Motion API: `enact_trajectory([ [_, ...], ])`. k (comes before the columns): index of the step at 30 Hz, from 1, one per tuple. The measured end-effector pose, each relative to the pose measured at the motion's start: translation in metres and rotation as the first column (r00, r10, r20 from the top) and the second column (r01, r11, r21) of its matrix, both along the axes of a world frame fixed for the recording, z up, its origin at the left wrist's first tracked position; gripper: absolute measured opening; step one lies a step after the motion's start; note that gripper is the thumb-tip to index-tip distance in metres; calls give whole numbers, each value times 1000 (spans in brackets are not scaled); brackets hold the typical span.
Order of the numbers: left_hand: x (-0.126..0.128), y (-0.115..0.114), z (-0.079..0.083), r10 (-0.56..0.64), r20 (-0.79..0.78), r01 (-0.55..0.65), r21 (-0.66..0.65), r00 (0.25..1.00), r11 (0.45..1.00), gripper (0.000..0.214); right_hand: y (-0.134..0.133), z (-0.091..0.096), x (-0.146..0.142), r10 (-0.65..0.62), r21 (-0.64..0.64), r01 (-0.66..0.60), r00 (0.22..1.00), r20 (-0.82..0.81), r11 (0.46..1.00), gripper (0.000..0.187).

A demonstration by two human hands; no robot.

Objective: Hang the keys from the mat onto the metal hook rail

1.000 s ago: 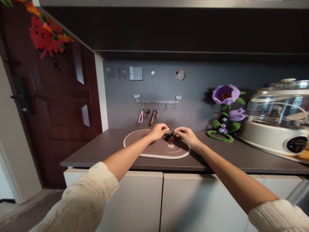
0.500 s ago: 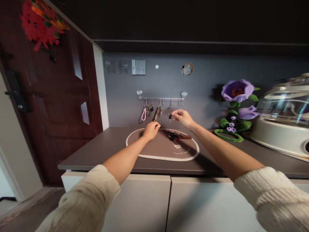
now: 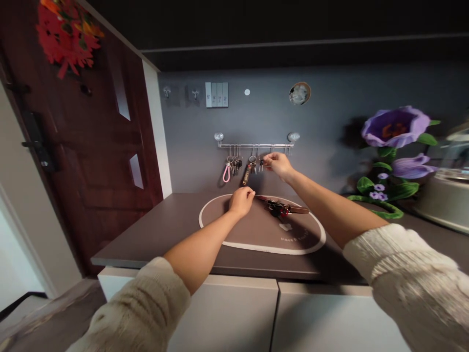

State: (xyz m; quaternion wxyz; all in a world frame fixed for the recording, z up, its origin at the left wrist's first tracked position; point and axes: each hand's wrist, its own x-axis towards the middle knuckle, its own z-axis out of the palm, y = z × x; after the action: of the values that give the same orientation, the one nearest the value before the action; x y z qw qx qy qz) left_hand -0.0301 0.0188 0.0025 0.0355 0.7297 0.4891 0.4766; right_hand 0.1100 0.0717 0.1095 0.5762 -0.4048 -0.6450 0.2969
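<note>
Just below the rail, my right hand [image 3: 277, 165] pinches a small bunch of keys [image 3: 261, 165] that hangs from the fingertips. The clear hook rail [image 3: 256, 145] runs along the grey wall. Several keys [image 3: 237, 164] with a pink loop [image 3: 226, 172] hang at its left part, and a keychain with a printed strap [image 3: 246, 174] hangs nearer the middle. My left hand [image 3: 242, 201] is closed above the brown mat [image 3: 216, 220], below that strap; what its fingers hold, if anything, is hidden. On the mat lies a dark pile of keys with a brown strap [image 3: 280, 208].
Purple fabric flowers [image 3: 395, 127] stand at the right beside a clear-domed white appliance [image 3: 443, 200]. A switch panel [image 3: 217, 95] and a round hole [image 3: 299, 93] are in the wall. The dark cupboard [image 3: 274, 24] overhangs the counter [image 3: 146, 234]. A door [image 3: 98, 146] is at the left.
My right hand has brought the keys up and left, closer to the rail, beside the strap keychain. My left hand stays closed over the mat. The view has shifted slightly.
</note>
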Motion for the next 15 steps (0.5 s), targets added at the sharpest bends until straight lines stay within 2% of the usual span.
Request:
enact_trajectory([
  [6, 1, 1, -1, -12, 33, 12, -13, 999, 1000, 20, 11, -2, -8, -29, -23, 27, 997, -70, 999, 11],
  [15, 1, 1, -2, -22, 35, 23, -25, 999, 999, 21, 18, 8, -16, -86, -8, 86, 989, -118, 996, 10],
])
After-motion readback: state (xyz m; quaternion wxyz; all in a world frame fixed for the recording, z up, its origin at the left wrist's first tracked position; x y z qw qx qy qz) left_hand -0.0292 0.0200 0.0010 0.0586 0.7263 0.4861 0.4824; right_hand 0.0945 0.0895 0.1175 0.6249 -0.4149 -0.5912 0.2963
